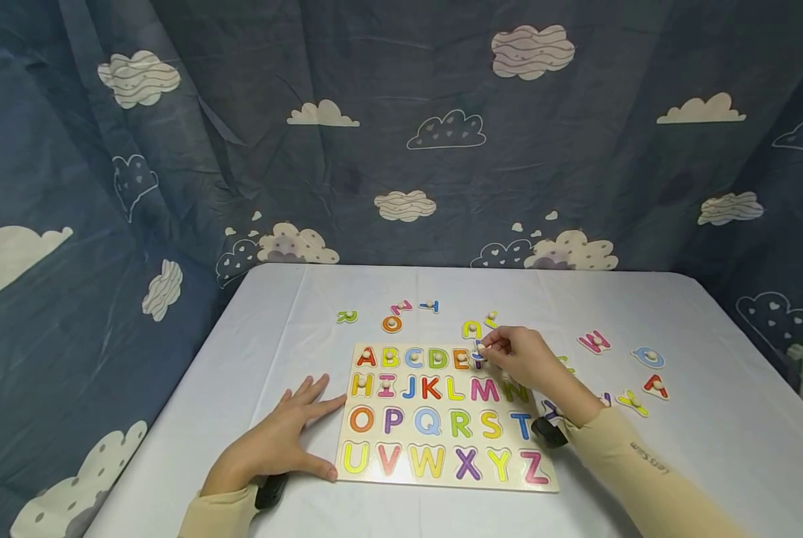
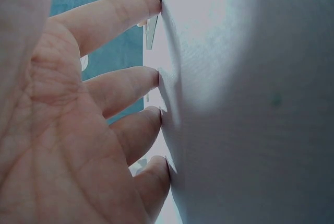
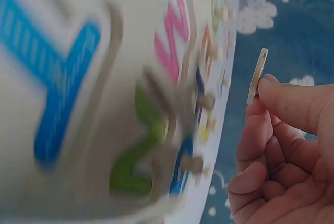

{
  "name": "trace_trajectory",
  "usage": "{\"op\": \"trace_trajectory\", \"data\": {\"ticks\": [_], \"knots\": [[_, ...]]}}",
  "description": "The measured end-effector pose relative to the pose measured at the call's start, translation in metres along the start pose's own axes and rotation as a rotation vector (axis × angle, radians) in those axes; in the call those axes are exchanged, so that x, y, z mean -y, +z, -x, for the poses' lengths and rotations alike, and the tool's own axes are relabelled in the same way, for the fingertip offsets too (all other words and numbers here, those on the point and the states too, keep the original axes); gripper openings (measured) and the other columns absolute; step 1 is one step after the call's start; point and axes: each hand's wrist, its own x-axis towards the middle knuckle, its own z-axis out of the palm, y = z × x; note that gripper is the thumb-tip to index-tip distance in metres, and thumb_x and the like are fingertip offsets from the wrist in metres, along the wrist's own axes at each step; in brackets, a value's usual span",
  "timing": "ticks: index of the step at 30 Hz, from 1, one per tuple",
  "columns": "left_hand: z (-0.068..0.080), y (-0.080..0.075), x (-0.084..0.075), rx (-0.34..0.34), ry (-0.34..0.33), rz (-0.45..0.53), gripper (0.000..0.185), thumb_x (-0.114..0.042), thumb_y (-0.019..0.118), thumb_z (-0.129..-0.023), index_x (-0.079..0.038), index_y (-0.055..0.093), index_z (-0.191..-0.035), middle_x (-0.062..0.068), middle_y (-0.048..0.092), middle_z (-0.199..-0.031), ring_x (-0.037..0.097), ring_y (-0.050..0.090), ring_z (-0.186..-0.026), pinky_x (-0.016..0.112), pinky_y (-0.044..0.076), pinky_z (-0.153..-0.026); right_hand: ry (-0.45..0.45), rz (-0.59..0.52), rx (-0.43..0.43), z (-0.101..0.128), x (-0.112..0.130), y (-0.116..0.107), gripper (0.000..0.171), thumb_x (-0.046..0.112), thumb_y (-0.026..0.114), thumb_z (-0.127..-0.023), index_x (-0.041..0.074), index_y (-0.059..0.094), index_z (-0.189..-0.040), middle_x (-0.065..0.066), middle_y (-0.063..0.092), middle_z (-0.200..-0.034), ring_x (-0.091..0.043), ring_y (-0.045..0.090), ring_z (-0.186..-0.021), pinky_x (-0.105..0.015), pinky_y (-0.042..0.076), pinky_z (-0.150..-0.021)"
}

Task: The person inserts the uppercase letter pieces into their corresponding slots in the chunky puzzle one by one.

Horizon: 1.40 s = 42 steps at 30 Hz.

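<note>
Right wrist: thumb and finger of the right hand (image 1: 522, 360) pinch a thin piece (image 3: 257, 76) roughly parallel to the board (image 1: 444, 441), apart from it. The left hand (image 1: 287, 430), fingers spread, touches the board's nearer edge.

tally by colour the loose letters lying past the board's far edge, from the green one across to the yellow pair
Yellow letters: 2
Green letter: 1
Pink letter: 1
Orange letter: 1
Blue letter: 1
Total: 6
</note>
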Motion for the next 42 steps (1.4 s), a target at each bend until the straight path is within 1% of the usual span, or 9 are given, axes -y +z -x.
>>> {"op": "trace_trajectory", "data": {"ticks": [8,13,15,20,29,42], "knots": [[-0.002,0.0,0.002,0.002,-0.006,-0.006,0.114,-0.052,0.103,-0.058,-0.018,0.057,-0.157,0.021,0.026,-0.177,0.049,0.012,-0.167,0.073,0.007,-0.132,-0.07,-0.028,0.059,0.005,0.024,0.026,0.011,0.012,0.075,-0.101,0.001,0.072,-0.101,-0.004,0.065,-0.083,-0.013,0.055,-0.073,-0.019,0.045,-0.06],[-0.002,0.0,0.002,-0.001,-0.009,-0.009,0.115,-0.052,0.103,-0.058,-0.018,0.057,-0.157,0.021,0.026,-0.177,0.048,0.012,-0.167,0.072,0.007,-0.133,-0.092,-0.05,0.117,0.005,0.038,0.042,0.008,0.01,0.074,-0.101,0.004,0.071,-0.097,-0.002,0.063,-0.079,-0.011,0.053,-0.066,-0.02,0.044,-0.055],[-0.003,0.001,0.002,-0.001,-0.01,-0.01,0.115,-0.052,0.103,-0.058,-0.018,0.057,-0.157,0.021,0.026,-0.177,0.048,0.012,-0.167,0.072,0.007,-0.133,-0.106,-0.047,0.131,0.005,0.042,0.049,0.008,0.009,0.074,-0.1,0.005,0.071,-0.094,0.0,0.061,-0.077,-0.01,0.052,-0.065,-0.02,0.042,-0.055],[-0.002,0.0,0.002,0.001,0.001,-0.01,0.114,-0.052,0.103,-0.058,-0.017,0.057,-0.157,0.021,0.026,-0.177,0.049,0.012,-0.167,0.073,0.008,-0.132,-0.145,-0.016,0.15,0.004,0.052,0.063,0.01,0.01,0.075,-0.1,0.006,0.072,-0.091,0.002,0.06,-0.074,-0.009,0.051,-0.067,-0.019,0.041,-0.06],[-0.003,0.002,0.001,0.009,0.009,0.004,0.114,-0.051,0.103,-0.058,-0.016,0.058,-0.157,0.022,0.026,-0.177,0.05,0.011,-0.166,0.074,0.007,-0.132,-0.145,0.005,0.175,0.009,0.063,0.078,0.01,0.007,0.077,-0.098,0.007,0.071,-0.089,0.002,0.061,-0.072,-0.008,0.051,-0.064,-0.017,0.041,-0.056],[-0.001,0.0,0.002,-0.001,-0.007,-0.008,0.114,-0.052,0.103,-0.058,-0.018,0.058,-0.157,0.021,0.026,-0.178,0.049,0.011,-0.167,0.072,0.007,-0.133,-0.103,0.038,0.171,0.005,0.072,0.083,0.013,0.01,0.078,-0.098,0.01,0.071,-0.087,0.002,0.06,-0.073,-0.01,0.052,-0.066,-0.02,0.041,-0.06]]}}
